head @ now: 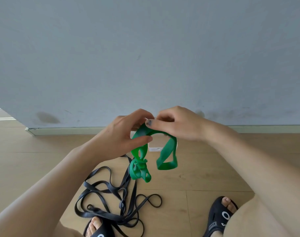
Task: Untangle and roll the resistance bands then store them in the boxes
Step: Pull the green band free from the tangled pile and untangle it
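Left hand [123, 134] and right hand [176, 124] raised together at chest height, fingertips nearly touching, both pinching top of green resistance band [166, 154]. Band hangs below hands in air: knotted, twisted clump under left hand, open loop under right. Small white box [155, 148] on wooden floor [205, 168] behind band, mostly hidden. Black resistance bands [111, 199] lie tangled on floor below, draped over left sandal [98, 234]. Right sandal [219, 218] apart.

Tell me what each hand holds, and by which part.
Both the left hand and the right hand pinch the green band at its top, knotted loops hanging below.
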